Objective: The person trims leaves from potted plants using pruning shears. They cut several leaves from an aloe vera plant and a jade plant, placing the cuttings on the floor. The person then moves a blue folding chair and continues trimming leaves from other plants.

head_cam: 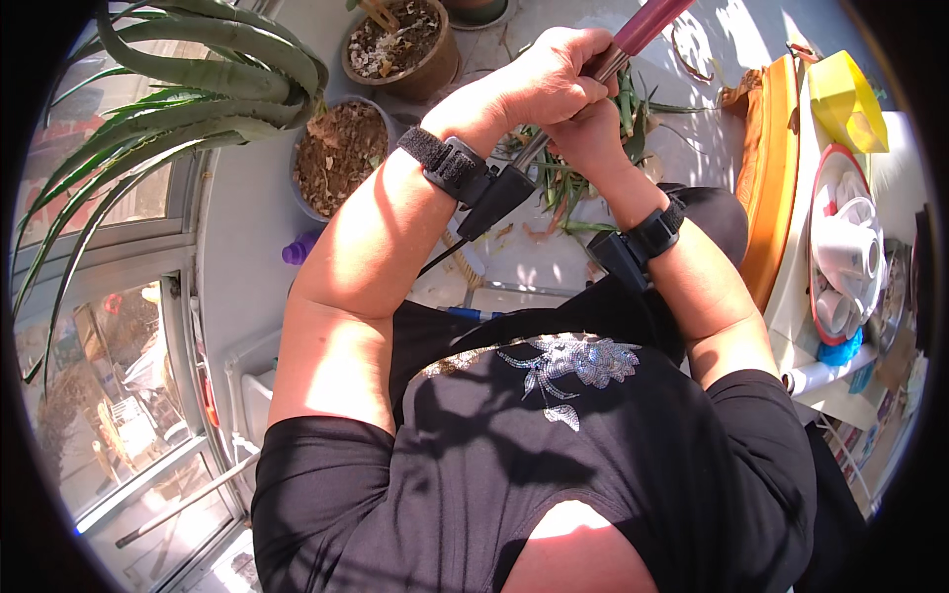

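Observation:
Both my hands are closed around a metal pole with a pink sleeve (652,26) on its upper part. My left hand (556,78) is the higher one, just below the sleeve. Close beneath it, my right hand (593,137) wraps the bare metal shaft. The shaft slants down to the left into a black tapered fitting (503,199), from which a thin dark rod or cord runs on. Under my hands, cut green leaves and stems (563,181) lie on the pale floor, partly hidden by my arms. Each wrist wears a black strapped device.
Potted soil (341,156) and a brown clay pot (415,70) stand at upper left, near a large aloe (222,67) by the window. A purple object (300,248) is below. At right, past an orange wooden edge (767,170), are a red-rimmed tray (813,222) with white cups and a yellow container (849,100).

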Tool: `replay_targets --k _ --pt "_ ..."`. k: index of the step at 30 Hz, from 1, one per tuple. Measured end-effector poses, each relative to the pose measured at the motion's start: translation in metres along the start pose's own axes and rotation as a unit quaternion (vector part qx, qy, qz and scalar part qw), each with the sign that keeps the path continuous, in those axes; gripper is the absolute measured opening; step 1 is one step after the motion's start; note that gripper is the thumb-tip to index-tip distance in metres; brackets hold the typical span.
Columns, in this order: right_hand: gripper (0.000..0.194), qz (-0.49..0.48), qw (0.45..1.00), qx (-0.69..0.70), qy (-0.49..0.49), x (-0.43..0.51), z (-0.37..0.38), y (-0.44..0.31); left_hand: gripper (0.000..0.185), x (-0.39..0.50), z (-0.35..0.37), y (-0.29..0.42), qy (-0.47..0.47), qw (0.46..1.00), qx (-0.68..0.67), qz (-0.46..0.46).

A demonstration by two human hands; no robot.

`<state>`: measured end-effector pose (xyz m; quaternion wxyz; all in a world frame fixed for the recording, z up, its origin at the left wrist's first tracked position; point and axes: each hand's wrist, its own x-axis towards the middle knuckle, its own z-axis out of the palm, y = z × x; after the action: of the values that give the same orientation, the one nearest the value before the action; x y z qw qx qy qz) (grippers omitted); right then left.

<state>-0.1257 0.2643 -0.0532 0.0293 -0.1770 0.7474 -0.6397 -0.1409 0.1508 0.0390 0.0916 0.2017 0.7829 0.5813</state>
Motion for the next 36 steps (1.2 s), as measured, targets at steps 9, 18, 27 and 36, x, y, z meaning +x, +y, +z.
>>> replay_targets --k 9,18,27,36 --pt "0.017 -0.103 0.967 -0.214 0.094 0.006 -0.064 -0.033 0.022 0.03 0.035 0.042 0.041 0.986 0.066 0.151" --pt "0.018 -0.051 0.995 -0.09 -0.012 -0.024 -0.069 -0.085 0.027 0.003 0.033 0.122 0.05 0.986 0.057 0.146" --pt "0.012 0.007 0.978 -0.201 -0.053 -0.058 -0.063 -0.075 0.017 -0.01 0.041 0.191 0.01 0.985 -0.066 0.158" --pt "0.014 -0.016 0.976 -0.218 0.004 -0.013 -0.122 -0.043 0.012 0.072 0.077 0.19 -0.034 0.962 -0.231 0.144"
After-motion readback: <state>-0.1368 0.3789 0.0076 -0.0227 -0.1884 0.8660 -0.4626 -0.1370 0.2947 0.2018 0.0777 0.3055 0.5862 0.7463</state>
